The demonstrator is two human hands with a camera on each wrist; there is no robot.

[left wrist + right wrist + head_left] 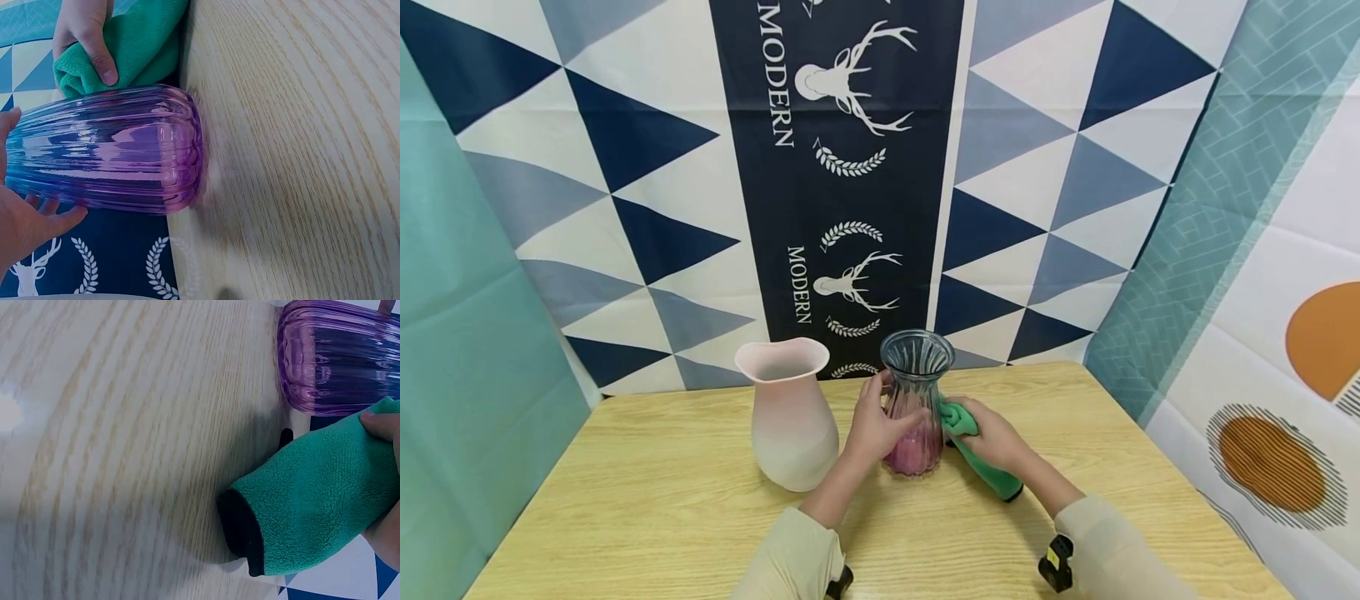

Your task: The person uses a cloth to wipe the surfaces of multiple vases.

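Note:
A ribbed glass vase (914, 454), blue at its flared top and pink-purple at its base, stands upright on the wooden table. My left hand (872, 427) grips its left side, thumb across the front and fingers behind. In my right hand (997, 440) is a bunched green cloth (992, 475) with dark edging, held against or close beside the vase's right side. The lower end of the cloth hangs near the tabletop. In the left wrist view, the right thumb presses on the cloth (147, 47) beside the glass. Some right-hand fingers are hidden by the cloth.
A pale pink and white vase (793, 429) with a wavy rim stands on the table (647, 492), left of the left hand. Behind the table's back edge hangs a patterned cloth backdrop (662, 167). More hangings enclose the left and right sides.

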